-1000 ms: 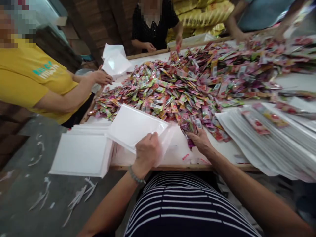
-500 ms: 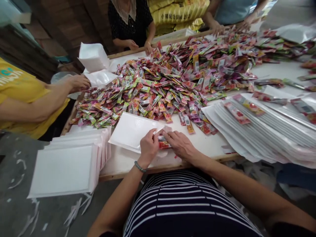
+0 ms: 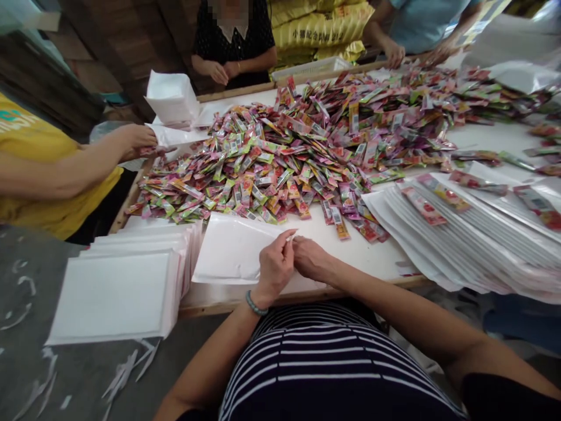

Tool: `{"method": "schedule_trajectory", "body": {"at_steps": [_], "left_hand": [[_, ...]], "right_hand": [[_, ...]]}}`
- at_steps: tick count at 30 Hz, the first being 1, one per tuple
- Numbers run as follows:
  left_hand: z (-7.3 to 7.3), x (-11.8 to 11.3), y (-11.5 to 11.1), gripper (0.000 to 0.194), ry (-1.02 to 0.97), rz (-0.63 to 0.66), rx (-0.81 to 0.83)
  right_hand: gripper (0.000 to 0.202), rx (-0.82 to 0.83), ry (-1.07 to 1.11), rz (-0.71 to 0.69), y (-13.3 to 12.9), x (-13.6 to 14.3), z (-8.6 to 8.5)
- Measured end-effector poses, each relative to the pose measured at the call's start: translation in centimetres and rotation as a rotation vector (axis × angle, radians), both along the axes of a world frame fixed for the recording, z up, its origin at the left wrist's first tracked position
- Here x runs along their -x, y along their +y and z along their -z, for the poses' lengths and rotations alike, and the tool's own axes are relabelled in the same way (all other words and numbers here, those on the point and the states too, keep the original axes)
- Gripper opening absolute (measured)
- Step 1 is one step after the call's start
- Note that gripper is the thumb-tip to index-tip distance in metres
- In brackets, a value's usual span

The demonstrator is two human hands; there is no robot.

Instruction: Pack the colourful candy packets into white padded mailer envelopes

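The left hand (image 3: pixel 277 263) pinches the right end of a white mailing envelope (image 3: pixel 234 250), which extends left, long axis left to right. The right hand (image 3: pixel 313 261), farther right, meets that end, fingers hidden, grip unclear. Printed sachets (image 3: pixel 267 169) heap beyond.

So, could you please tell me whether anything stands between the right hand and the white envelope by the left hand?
Only the left hand, which overlaps the right end of the envelope; the right hand sits close against it. Nothing else visible is in the way, though whether the right hand touches the envelope is hidden.
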State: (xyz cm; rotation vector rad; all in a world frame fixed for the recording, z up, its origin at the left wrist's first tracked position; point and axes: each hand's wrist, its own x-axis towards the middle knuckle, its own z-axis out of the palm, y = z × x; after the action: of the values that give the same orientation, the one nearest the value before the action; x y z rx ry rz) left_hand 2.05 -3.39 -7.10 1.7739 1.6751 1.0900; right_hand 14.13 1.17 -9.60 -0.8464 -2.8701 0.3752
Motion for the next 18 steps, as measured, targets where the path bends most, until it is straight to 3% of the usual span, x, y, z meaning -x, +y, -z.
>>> {"method": "schedule_trajectory", "body": {"at_steps": [3, 7, 10, 12, 14, 18], "left_hand": [[-1.5, 0.8, 0.6, 0.026, -0.351, -0.106, 0.048], [-5.1, 2.4, 1.0, 0.027, -0.844, -0.093, 0.029], [-7.9, 3.3, 0.8, 0.027, -1.029, -0.093, -0.038], [-9.3, 3.6, 0.4, 0.027, -1.045, -0.083, -0.072], [-10.3, 4.1, 0.1, 0.027, -0.984, -0.085, -0.104], [-11.3, 5.5, -0.4, 0.028, -0.634, -0.109, -0.125]], "right_hand": [[0.031, 0.067, 0.189, -0.074, 0.4, -1.5, -4.0], [0.036, -0.104, 0.603, -0.108, -0.3, -4.7, -10.6], [0.029, -0.228, 0.678, -0.107, -1.2, -5.3, -12.9], [0.019, -0.313, 0.698, -0.125, -1.6, -4.4, -13.4], [0.021, -0.383, 0.722, -0.143, -1.7, -3.1, -13.7], [0.026, -0.500, 0.640, -0.185, -0.8, -1.5, -15.8]]}}
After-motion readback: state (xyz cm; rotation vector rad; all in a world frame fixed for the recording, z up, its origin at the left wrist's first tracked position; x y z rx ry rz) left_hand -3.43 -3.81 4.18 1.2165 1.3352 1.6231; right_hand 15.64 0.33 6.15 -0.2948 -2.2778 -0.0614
